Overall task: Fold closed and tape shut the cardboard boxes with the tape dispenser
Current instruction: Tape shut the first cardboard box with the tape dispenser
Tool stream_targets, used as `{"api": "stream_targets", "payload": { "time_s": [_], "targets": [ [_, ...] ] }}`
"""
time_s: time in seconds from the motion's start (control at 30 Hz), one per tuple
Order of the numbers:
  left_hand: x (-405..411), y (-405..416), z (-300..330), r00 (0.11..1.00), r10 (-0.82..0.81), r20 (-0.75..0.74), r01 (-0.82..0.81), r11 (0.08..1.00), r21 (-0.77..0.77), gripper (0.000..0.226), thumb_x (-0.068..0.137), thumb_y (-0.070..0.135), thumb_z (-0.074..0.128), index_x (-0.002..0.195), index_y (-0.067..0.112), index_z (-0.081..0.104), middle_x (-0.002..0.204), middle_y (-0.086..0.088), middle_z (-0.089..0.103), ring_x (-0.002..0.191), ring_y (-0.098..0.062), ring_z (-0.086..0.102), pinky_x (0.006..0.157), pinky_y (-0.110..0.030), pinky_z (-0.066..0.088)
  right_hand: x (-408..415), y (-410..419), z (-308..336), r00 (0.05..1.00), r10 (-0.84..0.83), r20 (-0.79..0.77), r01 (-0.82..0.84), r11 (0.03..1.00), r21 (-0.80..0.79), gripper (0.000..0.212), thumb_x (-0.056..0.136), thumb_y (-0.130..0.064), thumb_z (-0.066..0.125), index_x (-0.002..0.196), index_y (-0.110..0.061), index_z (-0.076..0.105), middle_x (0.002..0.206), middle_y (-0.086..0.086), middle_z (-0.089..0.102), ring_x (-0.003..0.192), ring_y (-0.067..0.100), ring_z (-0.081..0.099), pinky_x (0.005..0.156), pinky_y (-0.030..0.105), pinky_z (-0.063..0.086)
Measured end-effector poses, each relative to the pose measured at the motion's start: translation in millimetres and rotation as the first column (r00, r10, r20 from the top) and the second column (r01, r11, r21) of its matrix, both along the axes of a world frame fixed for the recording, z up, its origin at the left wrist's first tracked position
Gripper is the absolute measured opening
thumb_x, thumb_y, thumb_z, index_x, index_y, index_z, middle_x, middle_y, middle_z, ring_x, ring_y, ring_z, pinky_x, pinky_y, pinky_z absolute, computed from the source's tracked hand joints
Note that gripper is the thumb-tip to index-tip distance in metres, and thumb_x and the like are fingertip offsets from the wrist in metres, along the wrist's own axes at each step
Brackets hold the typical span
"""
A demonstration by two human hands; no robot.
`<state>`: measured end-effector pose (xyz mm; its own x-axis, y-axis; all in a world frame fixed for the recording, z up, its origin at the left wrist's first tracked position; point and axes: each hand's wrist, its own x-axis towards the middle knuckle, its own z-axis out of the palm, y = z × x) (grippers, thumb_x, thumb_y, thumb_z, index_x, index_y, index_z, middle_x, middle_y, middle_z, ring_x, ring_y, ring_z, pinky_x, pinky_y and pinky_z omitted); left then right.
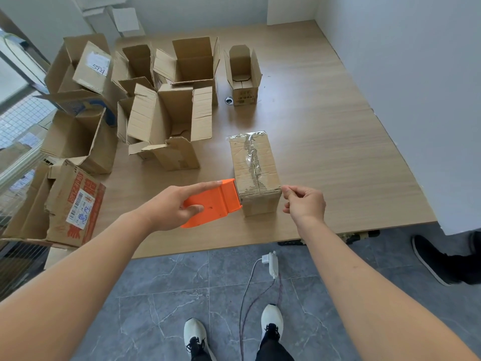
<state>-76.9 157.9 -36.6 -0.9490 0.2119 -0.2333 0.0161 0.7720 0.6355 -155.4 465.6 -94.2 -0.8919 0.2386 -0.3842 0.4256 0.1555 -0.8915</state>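
Left hand [171, 207] grips the orange tape dispenser [212, 201], its front edge against the near left top edge of the closed box [253, 170]; right hand [304, 204] pinches something thin at the box's near right corner, probably the tape end, can't tell for sure. Box sits near the front edge of the wooden table [325, 142], clear tape already along its top seam. Open boxes [169, 126] clustered at the left and back of the table, one small open box [243, 74] apart behind the closed one.
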Motion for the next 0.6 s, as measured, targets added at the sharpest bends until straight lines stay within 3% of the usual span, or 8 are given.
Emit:
{"api": "stream_targets", "payload": {
  "time_s": [0.13, 0.23, 0.33, 0.4, 0.43, 0.47, 0.53, 0.6],
  "targets": [
    [-4.3, 0.6, -4.0, 1.0, 0.001, 0.017, -0.001, 1.0, -0.003, 0.071, 0.1, 0.022, 0.063, 0.142, 0.071, 0.032, 0.078, -0.009, 0.062, 0.053, -0.008, 0.045, 0.058, -0.021, 0.047, -4.4, 4.2, -8.4, 0.999, 0.044, 0.004, -0.044, 0.999, -0.017, 0.008, 0.089, -0.019, 0.08, 0.082, -0.023, 0.08, 0.078, 0.0, 0.076, 0.047, 0.007, 0.06, 0.054, 0.026, 0.06],
    [-8.0, 4.9, -6.0, 1.0, 0.001, 0.031, 0.0, 1.0, -0.025, 0.071, 0.1, 0.023, 0.062, 0.141, 0.072, 0.031, 0.085, -0.009, 0.066, 0.056, -0.012, 0.049, 0.065, -0.033, 0.055, -8.3, 7.9, -13.8, 0.998, 0.055, 0.04, -0.052, 0.997, -0.062, 0.005, 0.089, -0.022, 0.081, 0.084, -0.02, 0.08, 0.083, 0.003, 0.077, 0.05, 0.013, 0.061, 0.054, 0.025, 0.058],
    [-11.5, 6.9, -7.0, 1.0, -0.006, 0.024, 0.008, 0.999, -0.049, 0.072, 0.1, 0.022, 0.062, 0.141, 0.072, 0.031, 0.084, -0.005, 0.066, 0.058, -0.009, 0.05, 0.067, -0.036, 0.056, -12.0, 9.1, -16.8, 0.985, 0.098, 0.145, -0.078, 0.987, -0.138, 0.031, 0.089, -0.031, 0.079, 0.113, -0.012, 0.074, 0.104, 0.009, 0.075, 0.065, 0.017, 0.065, 0.063, 0.032, 0.062],
    [-12.9, 4.8, -7.0, 1.0, 0.0, 0.03, 0.002, 0.998, -0.055, 0.073, 0.1, 0.021, 0.062, 0.14, 0.073, 0.031, 0.086, -0.005, 0.066, 0.058, -0.009, 0.05, 0.067, -0.036, 0.056, -12.1, 9.1, -17.8, 0.965, 0.135, 0.223, -0.081, 0.969, -0.234, 0.053, 0.088, -0.037, 0.079, 0.135, -0.019, 0.06, 0.118, 0.008, 0.065, 0.079, 0.021, 0.066, 0.071, 0.037, 0.065],
    [-13.4, 3.7, -6.6, 0.999, 0.006, 0.041, -0.003, 0.998, -0.055, 0.073, 0.1, 0.021, 0.062, 0.14, 0.073, 0.031, 0.088, -0.005, 0.066, 0.059, -0.011, 0.052, 0.067, -0.035, 0.056, -11.8, 8.5, -17.0, 0.966, 0.148, 0.212, -0.09, 0.962, -0.258, 0.053, 0.088, -0.037, 0.079, 0.135, -0.022, 0.059, 0.117, 0.005, 0.063, 0.083, 0.021, 0.065, 0.072, 0.037, 0.065],
    [-13.4, 2.8, -5.9, 0.999, 0.01, 0.052, -0.007, 0.998, -0.056, 0.072, 0.1, 0.021, 0.062, 0.139, 0.074, 0.031, 0.091, -0.004, 0.067, 0.061, -0.012, 0.054, 0.067, -0.035, 0.056, -11.7, 7.5, -17.2, 0.978, 0.148, 0.146, -0.113, 0.967, -0.227, 0.047, 0.087, -0.035, 0.08, 0.131, -0.025, 0.063, 0.112, 0.002, 0.062, 0.085, 0.019, 0.065, 0.073, 0.036, 0.064],
    [-13.6, 3.0, -5.0, 0.998, 0.012, 0.061, -0.008, 0.999, -0.054, 0.072, 0.1, 0.021, 0.062, 0.139, 0.074, 0.031, 0.09, -0.001, 0.066, 0.06, -0.011, 0.053, 0.066, -0.033, 0.055, -10.8, 5.4, -18.4, 0.986, 0.14, -0.09, -0.14, 0.99, 0.005, 0.027, 0.086, -0.031, 0.082, 0.111, -0.027, 0.072, 0.102, -0.003, 0.067, 0.087, 0.014, 0.066, 0.074, 0.031, 0.06],
    [-14.5, 4.2, -4.9, 0.998, 0.008, 0.068, -0.005, 0.999, -0.045, 0.071, 0.101, 0.022, 0.062, 0.14, 0.073, 0.032, 0.088, 0.0, 0.065, 0.059, -0.011, 0.053, 0.064, -0.031, 0.054, -9.0, 4.1, -21.0, 0.919, 0.221, -0.326, -0.143, 0.958, 0.247, 0.01, 0.086, -0.024, 0.082, 0.096, -0.025, 0.078, 0.096, -0.006, 0.072, 0.083, 0.009, 0.066, 0.076, 0.023, 0.056]
  ]
}}
